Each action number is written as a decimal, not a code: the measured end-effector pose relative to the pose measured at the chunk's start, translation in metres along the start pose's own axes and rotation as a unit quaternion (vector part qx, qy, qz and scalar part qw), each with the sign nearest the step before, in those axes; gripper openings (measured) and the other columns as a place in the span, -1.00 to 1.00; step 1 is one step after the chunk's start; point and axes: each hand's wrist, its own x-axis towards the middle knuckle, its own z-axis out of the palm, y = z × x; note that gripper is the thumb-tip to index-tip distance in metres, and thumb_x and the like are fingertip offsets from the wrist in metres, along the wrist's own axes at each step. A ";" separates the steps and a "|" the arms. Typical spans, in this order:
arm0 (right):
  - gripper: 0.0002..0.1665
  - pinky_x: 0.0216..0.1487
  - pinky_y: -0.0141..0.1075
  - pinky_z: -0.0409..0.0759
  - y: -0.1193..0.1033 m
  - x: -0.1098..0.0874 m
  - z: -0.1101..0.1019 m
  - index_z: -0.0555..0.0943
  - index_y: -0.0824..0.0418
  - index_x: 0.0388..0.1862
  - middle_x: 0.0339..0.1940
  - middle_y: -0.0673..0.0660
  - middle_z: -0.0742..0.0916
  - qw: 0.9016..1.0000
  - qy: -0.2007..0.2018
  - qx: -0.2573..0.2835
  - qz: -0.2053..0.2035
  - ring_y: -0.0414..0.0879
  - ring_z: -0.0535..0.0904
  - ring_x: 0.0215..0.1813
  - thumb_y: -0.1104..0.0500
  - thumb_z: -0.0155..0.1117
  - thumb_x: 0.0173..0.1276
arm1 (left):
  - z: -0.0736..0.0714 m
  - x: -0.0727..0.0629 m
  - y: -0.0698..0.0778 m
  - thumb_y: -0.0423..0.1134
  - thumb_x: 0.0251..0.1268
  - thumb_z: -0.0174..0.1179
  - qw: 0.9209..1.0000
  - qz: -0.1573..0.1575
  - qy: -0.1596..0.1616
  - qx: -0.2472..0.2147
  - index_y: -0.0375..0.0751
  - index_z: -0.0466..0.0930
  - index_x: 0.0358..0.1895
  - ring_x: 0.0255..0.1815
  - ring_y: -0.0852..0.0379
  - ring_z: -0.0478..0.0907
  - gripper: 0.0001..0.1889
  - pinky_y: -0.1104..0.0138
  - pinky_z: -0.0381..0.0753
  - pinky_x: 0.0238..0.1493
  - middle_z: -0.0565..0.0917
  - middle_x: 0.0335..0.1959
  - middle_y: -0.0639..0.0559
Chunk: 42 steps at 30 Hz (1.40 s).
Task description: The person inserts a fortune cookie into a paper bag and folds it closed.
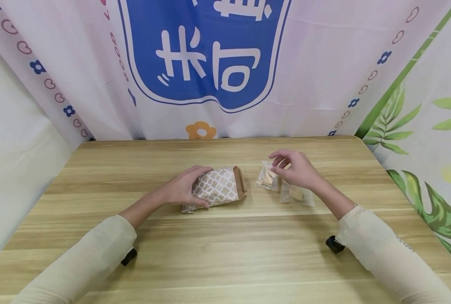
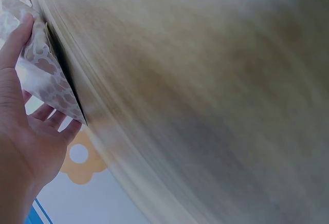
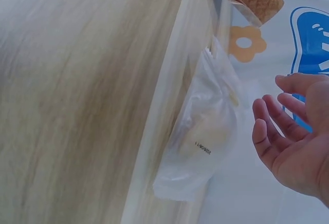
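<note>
A paper bag (image 1: 218, 185) with a white-and-tan lattice pattern lies on its side, its brown open end facing right. My left hand (image 1: 183, 188) grips its left part, thumb on the near side and fingers on the far side; the left wrist view also shows that hand (image 2: 36, 136) around the patterned paper (image 2: 51, 75). My right hand (image 1: 295, 169) holds nothing, fingers loosely bent, over two small clear packets. One packet (image 1: 265, 179) has pale pieces inside; the other (image 1: 298, 196) is printed with a date, visible on the packet (image 3: 198, 136) in the right wrist view.
The wood-grain table (image 1: 225, 253) runs back to a printed curtain (image 1: 309, 84) with a blue sign. A black object (image 1: 335, 245) shows by the right sleeve, and another black piece (image 1: 129, 256) by the left sleeve.
</note>
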 end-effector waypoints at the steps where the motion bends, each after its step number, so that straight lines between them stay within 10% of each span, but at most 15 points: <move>1: -0.66 -0.17 -0.29 0.68 0.001 0.000 0.000 0.66 0.44 0.12 -0.18 0.27 0.77 1.000 0.003 -0.004 -0.001 0.10 0.72 -0.16 0.36 0.38 0.38 | 0.000 0.000 0.000 0.07 -0.12 0.67 1.000 0.000 0.000 0.002 -0.37 0.25 0.54 0.40 -0.22 0.43 0.16 -0.13 0.40 0.46 0.46 0.39 -0.29; 15: -0.23 0.26 0.19 0.54 0.010 -0.001 0.003 0.51 0.46 0.34 0.24 0.45 0.61 0.997 -0.020 -0.077 0.009 0.33 0.51 0.24 0.29 0.59 0.16 | 0.000 0.000 0.000 0.10 -0.13 0.67 1.000 -0.004 0.000 0.002 -0.33 0.26 0.54 0.39 -0.20 0.43 0.15 -0.13 0.41 0.45 0.47 0.39 -0.27; 42: 0.07 0.35 0.20 0.51 0.021 -0.001 0.010 0.39 0.54 0.42 0.28 0.44 0.54 0.987 -0.103 -0.120 0.028 0.36 0.49 0.30 0.08 0.71 0.06 | 0.002 0.001 -0.004 0.08 -0.12 0.67 1.000 0.005 0.004 0.000 -0.33 0.28 0.53 0.37 -0.19 0.45 0.14 -0.12 0.42 0.44 0.48 0.37 -0.26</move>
